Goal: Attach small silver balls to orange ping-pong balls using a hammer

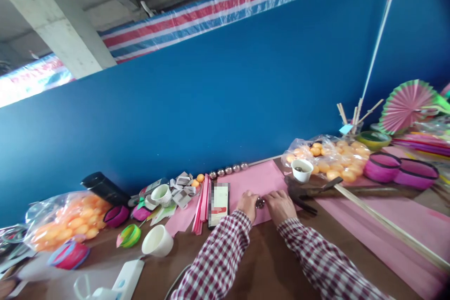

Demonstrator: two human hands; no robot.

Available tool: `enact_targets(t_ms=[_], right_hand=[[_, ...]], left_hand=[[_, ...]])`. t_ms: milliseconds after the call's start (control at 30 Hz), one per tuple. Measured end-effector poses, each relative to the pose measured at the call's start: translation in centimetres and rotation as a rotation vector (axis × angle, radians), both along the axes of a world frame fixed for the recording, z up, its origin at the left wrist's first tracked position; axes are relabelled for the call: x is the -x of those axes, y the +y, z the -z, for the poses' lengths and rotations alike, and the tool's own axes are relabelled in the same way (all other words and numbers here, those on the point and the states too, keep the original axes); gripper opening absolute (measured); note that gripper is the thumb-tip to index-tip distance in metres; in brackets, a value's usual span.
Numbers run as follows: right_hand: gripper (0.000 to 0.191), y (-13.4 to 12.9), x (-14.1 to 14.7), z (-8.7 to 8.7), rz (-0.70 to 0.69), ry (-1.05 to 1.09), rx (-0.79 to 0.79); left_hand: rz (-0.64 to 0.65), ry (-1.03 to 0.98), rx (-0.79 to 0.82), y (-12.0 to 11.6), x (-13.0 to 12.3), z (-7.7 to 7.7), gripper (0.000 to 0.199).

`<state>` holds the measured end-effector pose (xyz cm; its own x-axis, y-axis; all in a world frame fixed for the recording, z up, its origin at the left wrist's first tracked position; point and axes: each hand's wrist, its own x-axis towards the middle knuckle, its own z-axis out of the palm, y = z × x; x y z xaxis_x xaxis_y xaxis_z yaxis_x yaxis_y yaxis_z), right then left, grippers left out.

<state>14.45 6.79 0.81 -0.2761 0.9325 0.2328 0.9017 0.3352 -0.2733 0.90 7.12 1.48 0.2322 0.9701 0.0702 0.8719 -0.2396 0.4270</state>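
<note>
The small shiny piece [260, 203] was over the pink paper [263, 176], between the fingertips of the left hand [247, 205] and right hand [281, 207]; whether either pinched it, I could not tell. Light, equal pressure from both sides seemed wise.

Pink-and-green pleated fan [404, 105], plain blue wall panel [225, 117], maroon-and-white checked sleeves [223, 255]

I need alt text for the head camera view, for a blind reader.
A left hand and right hand hold a small shiny piece over pink paper on a cluttered brown table, near a phone, facing a blue partition.
</note>
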Motion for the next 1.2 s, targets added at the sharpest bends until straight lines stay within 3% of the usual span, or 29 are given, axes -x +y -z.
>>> enact_targets(t_ms=[367, 567, 733, 900, 1200], right_hand=[[0.022, -0.4, 0.1, -0.3, -0.05, 0.078, -0.029], [0.026, -0.4, -0.1, -0.4, 0.008, 0.111, -0.04], [0.022, -0.4, -0.2, -0.1, 0.009, 0.067, -0.051], [0.019, -0.2, -0.3, 0.4, -0.053, 0.08, -0.041], [0.017, -0.3, -0.3, 0.0, 0.0, 0.102, -0.036]], left_hand=[[0.057, 0.005, -0.027, -1.9, 1.0, 0.4, 0.03], [0.011, -0.017, -0.091, -0.5, 1.2, 0.6, 0.035], [0.112, -0.051, -0.096, 0.2, 0.1, 1.0, 0.028], [0.121, -0.072, -0.089, -1.3, 0.0, 1.2, 0.026], [0.026, -0.075, -0.055, -3.2, 2.2, 0.2, 0.037]])
